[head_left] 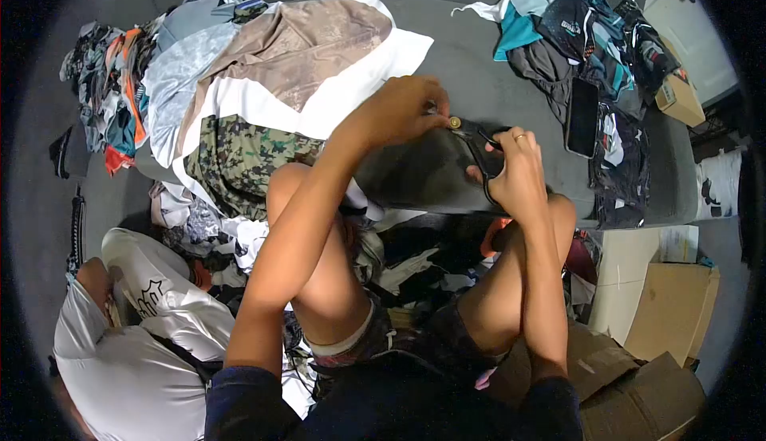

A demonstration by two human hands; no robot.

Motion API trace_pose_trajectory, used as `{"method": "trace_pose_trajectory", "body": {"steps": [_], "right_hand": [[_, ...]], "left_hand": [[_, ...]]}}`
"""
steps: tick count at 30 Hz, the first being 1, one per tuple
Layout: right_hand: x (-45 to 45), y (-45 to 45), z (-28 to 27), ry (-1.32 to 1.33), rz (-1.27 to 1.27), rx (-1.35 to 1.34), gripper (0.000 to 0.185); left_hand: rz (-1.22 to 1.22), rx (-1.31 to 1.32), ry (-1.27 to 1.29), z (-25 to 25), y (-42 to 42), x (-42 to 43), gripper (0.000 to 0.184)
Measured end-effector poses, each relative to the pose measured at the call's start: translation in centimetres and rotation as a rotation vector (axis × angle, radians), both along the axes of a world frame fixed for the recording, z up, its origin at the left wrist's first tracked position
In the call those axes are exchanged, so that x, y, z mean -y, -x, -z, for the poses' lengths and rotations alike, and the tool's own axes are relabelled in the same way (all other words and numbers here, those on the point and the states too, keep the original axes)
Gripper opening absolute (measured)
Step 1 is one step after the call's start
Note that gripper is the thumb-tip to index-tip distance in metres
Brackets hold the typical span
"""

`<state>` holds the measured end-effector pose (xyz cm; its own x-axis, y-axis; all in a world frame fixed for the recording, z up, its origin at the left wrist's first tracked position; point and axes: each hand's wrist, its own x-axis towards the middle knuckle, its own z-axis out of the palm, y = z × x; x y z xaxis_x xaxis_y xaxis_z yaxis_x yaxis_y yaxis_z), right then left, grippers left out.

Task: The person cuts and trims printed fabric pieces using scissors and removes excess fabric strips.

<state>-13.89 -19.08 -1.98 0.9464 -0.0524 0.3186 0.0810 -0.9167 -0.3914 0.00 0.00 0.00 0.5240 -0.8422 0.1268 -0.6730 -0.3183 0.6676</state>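
Observation:
In front of me, above the grey sofa seat, I have a pair of black-handled scissors (481,156) with a brass-coloured pivot. My right hand (520,171) grips the handles, fingers through and around the loops, and wears a ring. The blade end is at my left hand (403,112), whose bent fingers close over the blades just past the pivot and hide most of them. Whether any small piece of cloth is also between those fingers cannot be made out. Left of the hands lies camouflage cloth (247,158), with brown patterned fabric (299,46) edged in white behind it.
A cloth pile (570,30) and a black phone (582,118) lie on the sofa's right side. More cloth (116,82) is heaped far left. Cardboard boxes (666,313) stand at lower right. Someone in white clothing (132,377) sits close on my left. Scraps cover the floor.

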Motion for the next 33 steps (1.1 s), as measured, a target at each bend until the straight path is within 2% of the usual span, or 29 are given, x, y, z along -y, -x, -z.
{"method": "trace_pose_trajectory", "body": {"steps": [3,5,10,12,28,33], "right_hand": [[1.4,0.1,-0.5,0.015,0.007,0.053,0.04],[0.8,0.2,-0.3,-0.008,-0.006,0.054,0.039],[0.2,0.2,-0.1,0.003,-0.026,0.055,0.037],[0.2,0.2,-0.1,0.045,-0.01,0.071,0.037],[-0.4,0.0,0.1,0.13,0.032,0.113,0.033],[-0.7,-0.1,0.2,0.118,0.06,0.127,0.031]], "left_hand": [[-0.05,0.049,0.291,1.3,1.1,2.5,0.013],[-0.163,0.209,0.199,0.9,2.3,2.6,0.014],[-0.327,0.301,0.153,2.4,3.2,3.5,0.017],[-0.377,0.521,0.157,2.5,3.2,3.7,0.017],[-0.426,0.631,0.141,3.7,2.9,4.2,0.02],[-0.482,0.728,0.23,4.0,2.7,4.5,0.021]]}}
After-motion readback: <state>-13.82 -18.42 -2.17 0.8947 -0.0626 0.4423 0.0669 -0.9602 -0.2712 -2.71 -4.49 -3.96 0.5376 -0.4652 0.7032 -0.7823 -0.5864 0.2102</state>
